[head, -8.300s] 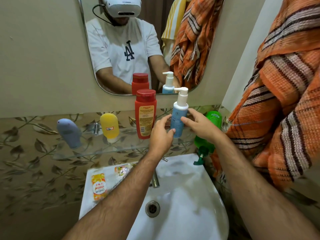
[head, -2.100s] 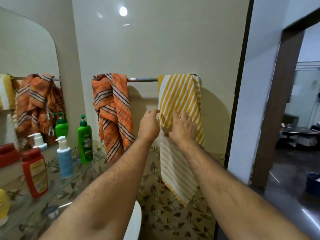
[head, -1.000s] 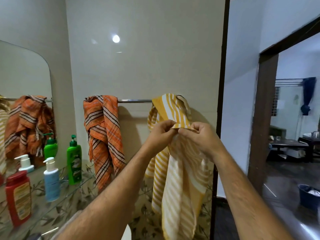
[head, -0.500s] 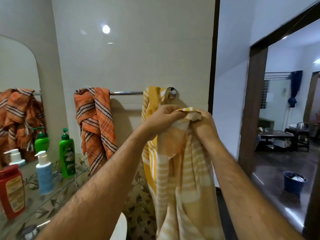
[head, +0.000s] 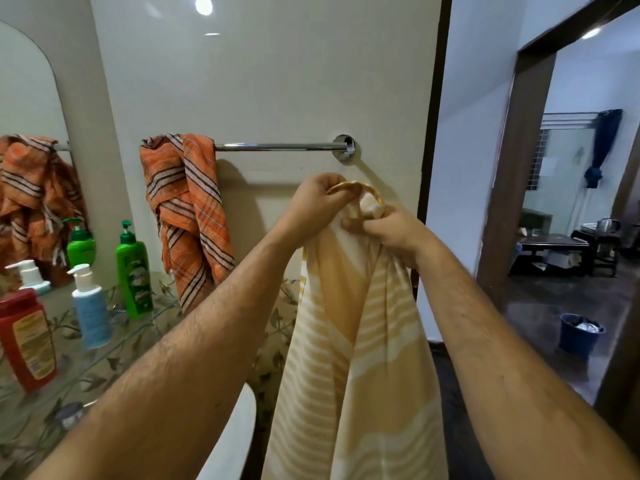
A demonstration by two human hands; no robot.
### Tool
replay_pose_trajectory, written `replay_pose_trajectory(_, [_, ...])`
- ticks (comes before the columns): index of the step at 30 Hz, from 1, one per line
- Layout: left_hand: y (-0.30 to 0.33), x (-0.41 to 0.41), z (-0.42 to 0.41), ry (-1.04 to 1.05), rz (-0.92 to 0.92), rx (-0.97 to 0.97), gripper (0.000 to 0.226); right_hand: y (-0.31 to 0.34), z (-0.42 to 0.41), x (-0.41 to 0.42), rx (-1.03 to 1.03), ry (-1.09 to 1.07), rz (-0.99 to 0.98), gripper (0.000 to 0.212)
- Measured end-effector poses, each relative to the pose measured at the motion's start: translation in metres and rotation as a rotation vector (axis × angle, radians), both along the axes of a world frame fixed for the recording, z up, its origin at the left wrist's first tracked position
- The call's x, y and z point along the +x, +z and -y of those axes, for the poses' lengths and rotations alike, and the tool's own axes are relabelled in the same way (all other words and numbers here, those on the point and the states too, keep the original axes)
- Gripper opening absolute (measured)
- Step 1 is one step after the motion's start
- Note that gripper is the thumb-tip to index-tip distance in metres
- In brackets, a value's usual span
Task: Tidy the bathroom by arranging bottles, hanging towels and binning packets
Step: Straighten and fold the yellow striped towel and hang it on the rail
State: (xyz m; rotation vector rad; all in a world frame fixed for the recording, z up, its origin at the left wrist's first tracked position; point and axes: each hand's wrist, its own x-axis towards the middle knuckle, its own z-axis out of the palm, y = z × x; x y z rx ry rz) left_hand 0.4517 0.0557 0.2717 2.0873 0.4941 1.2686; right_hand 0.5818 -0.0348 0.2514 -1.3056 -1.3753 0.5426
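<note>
Bathroom wall, yellow-striped towel (head: 360, 358) bunched in both hands

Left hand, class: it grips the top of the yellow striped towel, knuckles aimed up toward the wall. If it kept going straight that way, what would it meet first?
Probably the chrome towel rail, on its bare stretch right of the orange towel. The left hand holds the yellow striped towel just below it. Depth is unclear; it might reach the wall instead.

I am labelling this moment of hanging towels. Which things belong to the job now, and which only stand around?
In the job: yellow striped towel, left hand, right hand, towel rail.
Standing around: orange towel, green bottle, blue bottle, red bottle.
</note>
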Motion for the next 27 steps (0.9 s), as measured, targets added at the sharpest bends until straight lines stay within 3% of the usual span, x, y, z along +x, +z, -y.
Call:
replay_pose_trajectory(2, [-0.003, -0.001, -0.005, -0.036, -0.018, -0.002, 0.019, 0.002, -0.009, 0.007, 0.114, -0.165, 0.007, 0.010])
replay_pose_trajectory(4, [-0.010, -0.001, -0.010, -0.090, -0.053, -0.057, 0.006, 0.004, -0.022, 0.012, 0.180, -0.273, 0.038, 0.018])
replay_pose_trajectory(7, [-0.027, -0.002, -0.022, -0.085, -0.169, -0.159, 0.025, 0.003, -0.040, 0.014, 0.223, -0.373, 0.019, 0.022])
replay_pose_trajectory(9, [-0.046, -0.003, -0.028, -0.034, -0.218, -0.202, 0.021, 0.000, -0.052, 0.018, 0.240, -0.433, -0.019, 0.022])
replay_pose_trajectory(11, [-0.063, -0.005, -0.034, 0.024, -0.147, -0.276, 0.016, -0.003, -0.061, 0.024, 0.232, -0.449, -0.044, 0.029])
replay_pose_trajectory(15, [-0.061, 0.001, -0.038, 0.122, 0.163, -0.359, 0.023, -0.008, -0.078, 0.040, 0.196, -0.231, -0.058, 0.025])
replay_pose_trajectory(17, [-0.047, 0.011, -0.036, 0.198, 0.113, -0.236, 0.021, -0.009, -0.084, 0.045, 0.182, -0.056, -0.060, 0.010])
replay_pose_trajectory(21, [-0.028, 0.030, -0.030, 0.383, -0.089, 0.032, 0.018, -0.008, -0.091, 0.059, 0.093, 0.334, 0.017, 0.032])
replay_pose_trajectory(23, [-0.028, 0.036, -0.029, 0.404, -0.135, 0.049, 0.015, -0.009, -0.097, 0.068, 0.083, 0.319, 0.055, 0.032])
replay_pose_trajectory(25, [-0.036, 0.039, -0.030, 0.398, -0.131, 0.032, 0.014, -0.012, -0.102, 0.076, 0.072, 0.275, 0.045, 0.019])
replay_pose_trajectory(27, [-0.049, 0.037, -0.032, 0.386, -0.119, -0.044, 0.026, -0.017, -0.109, 0.080, 0.106, 0.184, -0.043, 0.017])
